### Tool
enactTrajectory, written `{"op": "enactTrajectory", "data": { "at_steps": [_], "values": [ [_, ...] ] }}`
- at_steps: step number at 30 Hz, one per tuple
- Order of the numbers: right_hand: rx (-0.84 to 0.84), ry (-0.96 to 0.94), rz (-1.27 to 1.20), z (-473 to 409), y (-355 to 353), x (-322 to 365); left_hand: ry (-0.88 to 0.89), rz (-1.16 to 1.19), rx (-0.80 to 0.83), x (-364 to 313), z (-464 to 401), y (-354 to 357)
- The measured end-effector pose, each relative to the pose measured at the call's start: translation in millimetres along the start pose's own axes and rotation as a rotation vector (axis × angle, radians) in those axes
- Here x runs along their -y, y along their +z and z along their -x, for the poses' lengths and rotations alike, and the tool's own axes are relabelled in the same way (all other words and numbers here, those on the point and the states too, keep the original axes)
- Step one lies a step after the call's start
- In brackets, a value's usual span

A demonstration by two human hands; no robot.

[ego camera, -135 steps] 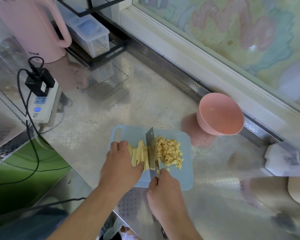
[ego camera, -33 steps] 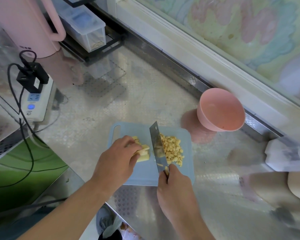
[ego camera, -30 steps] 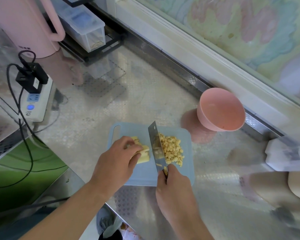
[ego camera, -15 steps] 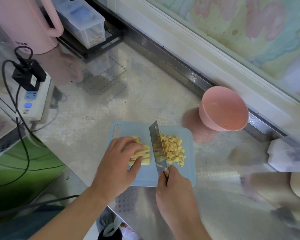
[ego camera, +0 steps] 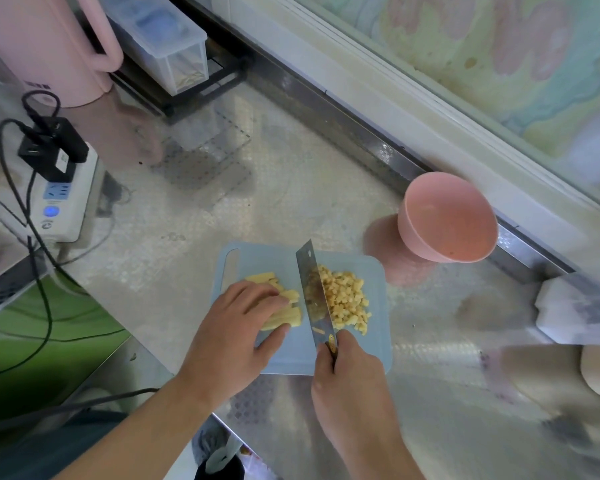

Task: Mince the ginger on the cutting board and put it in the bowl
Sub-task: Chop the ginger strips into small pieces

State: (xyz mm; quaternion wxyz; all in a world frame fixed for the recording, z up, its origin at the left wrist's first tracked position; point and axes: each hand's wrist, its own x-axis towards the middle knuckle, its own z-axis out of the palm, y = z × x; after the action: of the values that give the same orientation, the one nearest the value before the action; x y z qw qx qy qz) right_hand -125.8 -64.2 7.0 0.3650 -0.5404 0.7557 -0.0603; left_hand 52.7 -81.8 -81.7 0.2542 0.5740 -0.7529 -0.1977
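A light blue cutting board (ego camera: 361, 358) lies on the steel counter. On its left half lie pale yellow ginger strips (ego camera: 286, 315), and my left hand (ego camera: 236, 334) holds them down with curled fingers and thumb. My right hand (ego camera: 347, 379) grips the handle of a cleaver (ego camera: 314, 292), whose blade stands on edge just right of the strips. A heap of diced ginger (ego camera: 347, 299) sits right of the blade. The pink bowl (ego camera: 447, 216) stands beyond the board's far right corner with no ginger in it.
A white power strip (ego camera: 61, 202) with black plugs and cables lies at the left. A pink jug (ego camera: 45, 46) and a clear box (ego camera: 163, 39) on a black rack stand at the back left. A white cloth (ego camera: 579, 310) lies at the right, by the window ledge.
The strips have grown shorter and the diced heap larger. Over the last second my left hand slid back along the strips, baring more of their ends, and the cleaver stayed by them.
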Motion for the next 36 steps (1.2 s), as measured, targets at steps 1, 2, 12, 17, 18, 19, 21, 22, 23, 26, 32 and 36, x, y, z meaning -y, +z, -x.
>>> {"op": "enactTrajectory", "data": {
  "at_steps": [1, 2, 12, 17, 18, 19, 21, 22, 23, 26, 32, 36],
  "values": [
    [0.002, -0.001, 0.001, 0, 0, 0, 0.007, 0.002, 0.018, 2, 1, -1],
    [0.002, 0.0, 0.0, 0, 1, 0, 0.013, -0.002, 0.033, 4, 1, -2],
    [-0.002, -0.003, 0.035, -1, -1, 1, -0.021, 0.012, 0.011, 5, 1, 4],
    [0.034, -0.053, 0.129, 0, 7, 0, -0.026, 0.032, -0.03, 6, 0, 8],
    [0.039, -0.054, 0.132, 1, 9, 0, -0.022, 0.029, -0.043, 5, -1, 8],
    [0.041, -0.049, 0.114, 2, 9, 0, -0.019, 0.025, -0.054, 4, -2, 8],
    [0.038, -0.034, 0.075, 3, 9, 2, -0.014, 0.013, -0.073, 2, -4, 9],
    [0.036, -0.034, 0.066, 3, 8, 3, -0.012, 0.008, -0.078, 2, -4, 10],
    [0.034, -0.033, 0.061, 3, 8, 4, -0.013, 0.004, -0.081, 2, -4, 11],
    [0.046, -0.018, 0.063, 3, 9, 5, -0.026, 0.0, -0.091, 2, -4, 13],
    [0.105, 0.004, 0.081, 0, 14, 7, -0.04, 0.002, -0.086, 0, -5, 13],
    [0.13, -0.001, 0.122, -5, 17, 10, -0.044, 0.004, -0.088, -1, -6, 13]
  ]
}}
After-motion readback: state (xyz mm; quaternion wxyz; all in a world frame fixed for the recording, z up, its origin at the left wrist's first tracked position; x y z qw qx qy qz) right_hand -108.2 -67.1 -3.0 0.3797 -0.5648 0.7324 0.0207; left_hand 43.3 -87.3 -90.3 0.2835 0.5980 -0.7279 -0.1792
